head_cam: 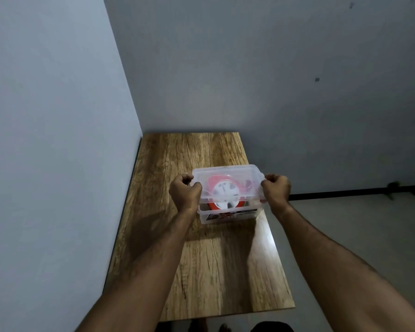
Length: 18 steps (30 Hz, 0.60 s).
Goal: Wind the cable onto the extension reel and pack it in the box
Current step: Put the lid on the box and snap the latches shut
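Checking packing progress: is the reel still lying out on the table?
No, the reel sits inside the clear box, seen through the lid that both hands hold over it.

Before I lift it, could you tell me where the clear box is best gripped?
Judging by its shape, grip the clear box under its rim at the two short ends, coming from left and right, where the left hand and right hand hold the lid.

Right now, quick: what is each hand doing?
Left hand: fingers curled, gripping the left edge of the clear lid.
Right hand: fingers curled, gripping the lid's right edge, over the box.
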Available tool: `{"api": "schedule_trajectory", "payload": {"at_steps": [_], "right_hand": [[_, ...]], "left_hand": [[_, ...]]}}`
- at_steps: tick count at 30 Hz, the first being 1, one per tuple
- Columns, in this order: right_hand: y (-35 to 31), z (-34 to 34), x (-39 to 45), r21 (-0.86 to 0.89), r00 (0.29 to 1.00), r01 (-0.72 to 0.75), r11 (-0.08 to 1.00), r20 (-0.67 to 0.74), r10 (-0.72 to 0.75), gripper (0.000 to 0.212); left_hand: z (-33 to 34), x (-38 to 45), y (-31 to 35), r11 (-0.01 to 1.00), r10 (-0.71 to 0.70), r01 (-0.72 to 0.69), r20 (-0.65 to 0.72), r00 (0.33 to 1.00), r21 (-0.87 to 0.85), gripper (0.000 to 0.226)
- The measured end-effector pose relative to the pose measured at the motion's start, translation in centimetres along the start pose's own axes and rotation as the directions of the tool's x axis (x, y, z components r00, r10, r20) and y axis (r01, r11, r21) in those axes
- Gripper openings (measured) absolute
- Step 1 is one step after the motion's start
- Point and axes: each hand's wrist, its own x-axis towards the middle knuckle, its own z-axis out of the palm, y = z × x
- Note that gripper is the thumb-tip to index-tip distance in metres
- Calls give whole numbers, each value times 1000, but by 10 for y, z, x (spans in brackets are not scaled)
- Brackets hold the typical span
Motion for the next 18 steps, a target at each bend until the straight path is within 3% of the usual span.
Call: {"api": "schedule_trajectory", "payload": {"at_steps": [10, 18], "right_hand": [[7, -6, -9, -145, 998, 51, 988, 33, -46, 30], [-4, -7, 7, -311, 998, 26, 950, 55, -9, 12]], "left_hand": [[3, -5, -26, 981, 75, -84, 60, 995, 175, 35], [5, 10, -19, 952, -91, 46, 138, 986, 303, 43]]}}
